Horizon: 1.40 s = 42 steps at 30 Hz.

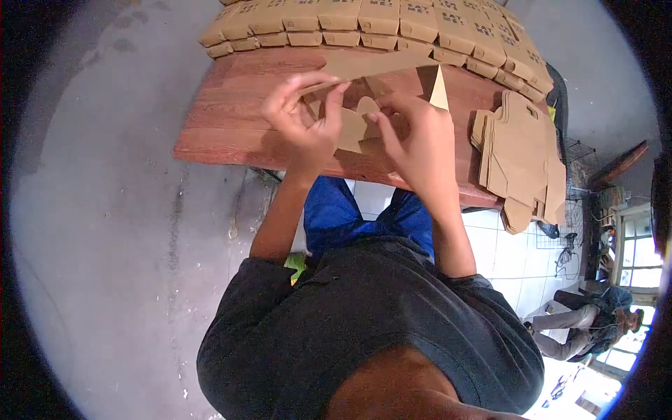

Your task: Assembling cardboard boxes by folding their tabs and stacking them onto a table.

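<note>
A partly folded brown cardboard box (351,127) is held between my two hands above the near edge of the table, its panels standing up at angles. My left hand (306,124) is closed, pinching the box's left edge between thumb and fingers. At the other side, my right hand (425,136) has its thumb and fingers bent around a flap near a rounded tab. A pale pointed corner of the card rises beyond the right hand. The right fingertips are partly hidden behind the card.
The reddish wooden table (227,108) carries rows of folded brown boxes (378,19), stacked along its far side. Flat cut cardboard blanks (519,150) lie piled at the right, overhanging the edge. Another person (584,325) is farther off at the lower right, near windows.
</note>
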Available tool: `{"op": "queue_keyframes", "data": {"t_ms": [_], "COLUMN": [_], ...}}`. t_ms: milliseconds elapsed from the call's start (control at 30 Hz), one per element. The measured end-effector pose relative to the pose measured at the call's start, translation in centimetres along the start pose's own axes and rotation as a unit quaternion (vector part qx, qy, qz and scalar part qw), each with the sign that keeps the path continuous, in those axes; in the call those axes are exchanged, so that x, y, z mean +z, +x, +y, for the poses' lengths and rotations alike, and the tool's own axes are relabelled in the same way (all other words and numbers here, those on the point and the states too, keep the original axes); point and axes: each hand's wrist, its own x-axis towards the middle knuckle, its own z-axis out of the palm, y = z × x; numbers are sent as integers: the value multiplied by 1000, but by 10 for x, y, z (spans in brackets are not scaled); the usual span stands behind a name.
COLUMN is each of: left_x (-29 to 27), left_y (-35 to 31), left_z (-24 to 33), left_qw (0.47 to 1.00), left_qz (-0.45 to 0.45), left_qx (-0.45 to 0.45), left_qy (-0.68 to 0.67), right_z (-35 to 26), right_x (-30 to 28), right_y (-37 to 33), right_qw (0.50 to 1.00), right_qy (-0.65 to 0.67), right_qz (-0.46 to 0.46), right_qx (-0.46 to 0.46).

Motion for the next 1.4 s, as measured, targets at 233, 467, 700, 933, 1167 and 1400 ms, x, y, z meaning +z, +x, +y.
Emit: {"op": "queue_keyframes", "data": {"t_ms": [233, 467, 700, 933, 1167, 1400], "left_x": [-36, -31, -33, -37, -35, -51], "left_y": [15, 17, 1, 6, 5, -18], "left_z": [14, 21, -6, -17, -26, -41], "left_qw": [950, 916, 928, 938, 954, 903], "left_qz": [-294, -386, -347, -330, -277, -419], "left_qx": [75, 56, 23, 35, 32, 47], "left_qy": [70, 93, 130, 98, 108, 82], "right_z": [23, 29, 15, 101, 157, 162], "right_x": [1, 3, -19, -110, -51, -26], "right_y": [-4, -8, -3, 4, -30, -27], "right_qw": [980, 966, 984, 989, 983, 977], "right_qy": [193, 246, 175, -70, 106, -71], "right_qz": [33, 63, 44, 81, -153, -156], "right_qx": [39, 52, 0, -103, 2, -131]}}
